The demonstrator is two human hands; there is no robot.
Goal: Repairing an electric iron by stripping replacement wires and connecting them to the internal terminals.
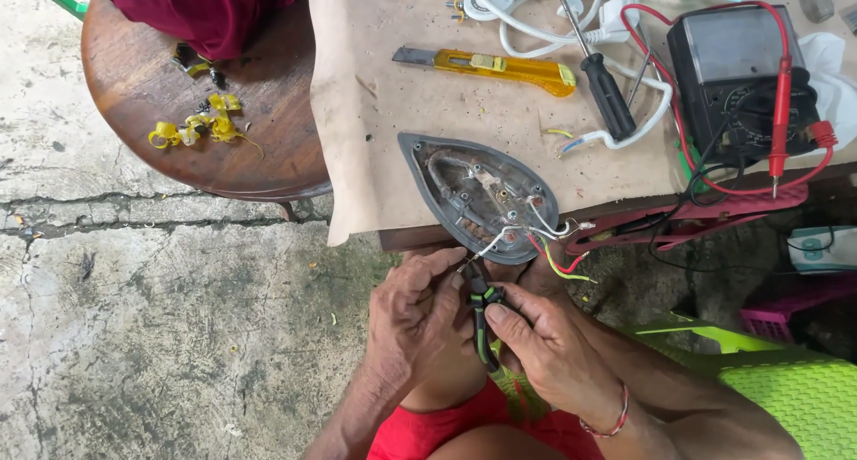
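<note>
An opened clothes-iron soleplate [478, 197] lies at the near edge of the brown-paper-covered table [375, 94], with white, red and yellow-green wires [549, 241] hanging from its back end. My left hand [415, 322] pinches one white wire just below the plate. My right hand [549, 344] grips small pliers with black and green handles [485, 322], their jaws at that wire's tip.
On the table lie a yellow utility knife [495, 67], a black-handled screwdriver [603, 85], a white power cord [571, 23] and a black multimeter [741, 76] with red probes. A round wooden stool [178, 103] with yellow scraps stands left. A green plastic chair [786, 389] is at my right.
</note>
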